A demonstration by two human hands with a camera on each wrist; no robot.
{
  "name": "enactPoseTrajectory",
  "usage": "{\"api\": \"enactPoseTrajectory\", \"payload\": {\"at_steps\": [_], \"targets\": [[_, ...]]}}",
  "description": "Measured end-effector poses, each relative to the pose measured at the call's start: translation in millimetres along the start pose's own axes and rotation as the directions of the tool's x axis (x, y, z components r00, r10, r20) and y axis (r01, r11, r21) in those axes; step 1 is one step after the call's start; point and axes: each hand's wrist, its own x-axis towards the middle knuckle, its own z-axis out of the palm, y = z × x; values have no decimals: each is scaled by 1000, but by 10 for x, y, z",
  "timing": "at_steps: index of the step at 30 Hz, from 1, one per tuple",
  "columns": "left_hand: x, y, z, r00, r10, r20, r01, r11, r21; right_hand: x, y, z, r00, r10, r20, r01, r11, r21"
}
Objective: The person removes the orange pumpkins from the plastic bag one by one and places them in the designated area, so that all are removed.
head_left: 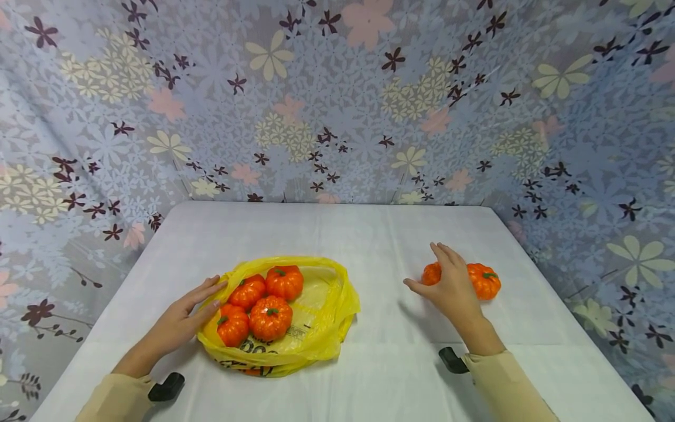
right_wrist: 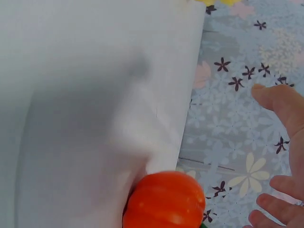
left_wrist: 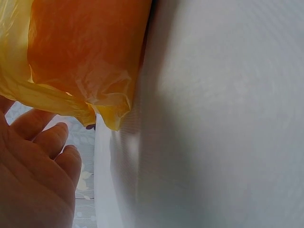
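A yellow plastic bag (head_left: 321,349) lies with its mouth spread wide, and several small orange pumpkins (head_left: 271,318) with green stems sit in its left half. My left hand (head_left: 181,319) is at the bag's left rim, fingers extended along the edge; the left wrist view shows this hand (left_wrist: 38,161) beside the yellow film with orange showing through. Over at the right, my right hand (head_left: 453,287) hovers above two more pumpkins, thumb and fingers spread apart. One pumpkin (head_left: 484,281) shows to its right; the other pumpkin (head_left: 430,274) is partly hidden behind the hand.
A white cloth covers the table (head_left: 379,246). Behind and beside it hangs a floral curtain (head_left: 337,105). A black wrist mount (head_left: 167,387) sits by the left sleeve, and a similar black mount (head_left: 452,360) by the right one.
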Motion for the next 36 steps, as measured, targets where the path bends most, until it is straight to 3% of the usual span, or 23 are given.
{"api": "enactPoseTrajectory", "payload": {"at_steps": [5,14,21,36], "targets": [[1,-2,-2,1000,4,-1,-4,1000,-7,4,-52,67,1000,8,21,-9,999,31],[-11,-6,-16,1000,8,0,-8,1000,-9,-45,-184,182,999,-43,18,42,997,62],[-42,-6,-6,1000,11,1,-11,1000,-15,-104,-298,289,996,-54,66,50,997,58],[-159,52,130,1000,-2,-19,1,1000,-26,-195,-392,440,987,-104,120,85,985,151]]}}
